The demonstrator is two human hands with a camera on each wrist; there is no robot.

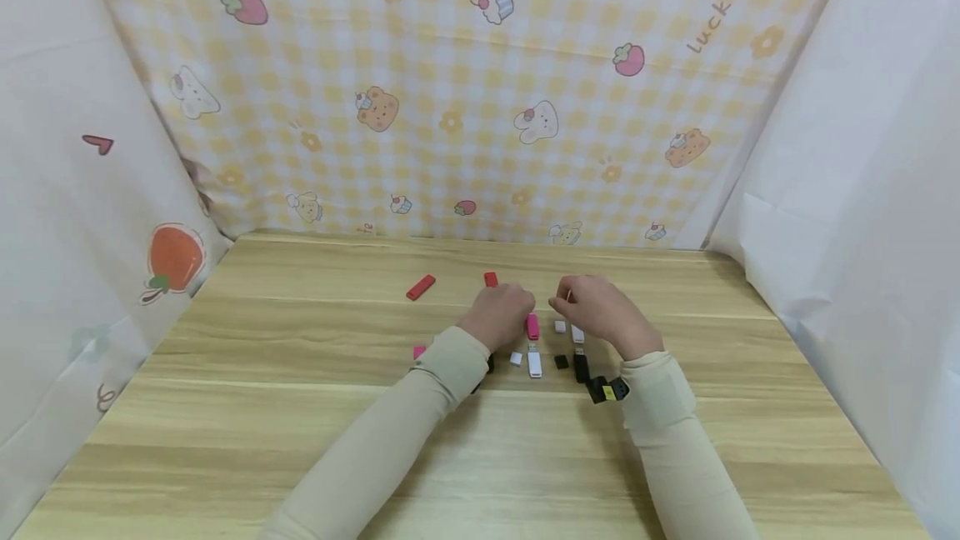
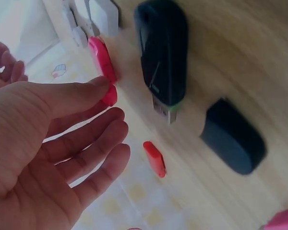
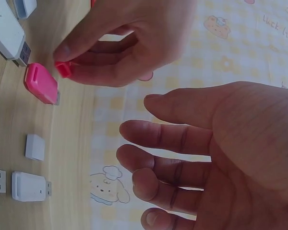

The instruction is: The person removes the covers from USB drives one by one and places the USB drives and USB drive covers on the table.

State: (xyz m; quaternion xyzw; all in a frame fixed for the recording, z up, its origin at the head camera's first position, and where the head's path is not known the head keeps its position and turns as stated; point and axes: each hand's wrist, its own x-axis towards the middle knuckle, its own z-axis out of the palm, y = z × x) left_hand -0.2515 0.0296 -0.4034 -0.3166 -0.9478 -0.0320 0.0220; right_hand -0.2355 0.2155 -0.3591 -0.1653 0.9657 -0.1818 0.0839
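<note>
My left hand point(image 1: 501, 315) pinches a small pink cap point(image 3: 63, 70) between thumb and fingertip. Beside that cap lies a pink USB stick point(image 3: 41, 83), its metal plug bare. My right hand point(image 1: 604, 312) hovers above the table, fingers relaxed and holding nothing. Nearest to it are a white USB stick point(image 1: 577, 335) and a loose white cap point(image 1: 560, 327). Below the left wrist, a black USB stick point(image 2: 165, 52) lies uncapped with its black cap point(image 2: 235, 136) apart from it; the left arm mostly hides them in the head view.
Toward me lie another white USB stick point(image 1: 535, 365) with its cap point(image 1: 516, 359), and a black stick point(image 1: 581, 367) with its cap point(image 1: 561, 362). A black piece with a yellow label point(image 1: 608, 391) sits by the right wrist. Red sticks point(image 1: 421, 287) lie farther back; something pink point(image 1: 419, 352) is left.
</note>
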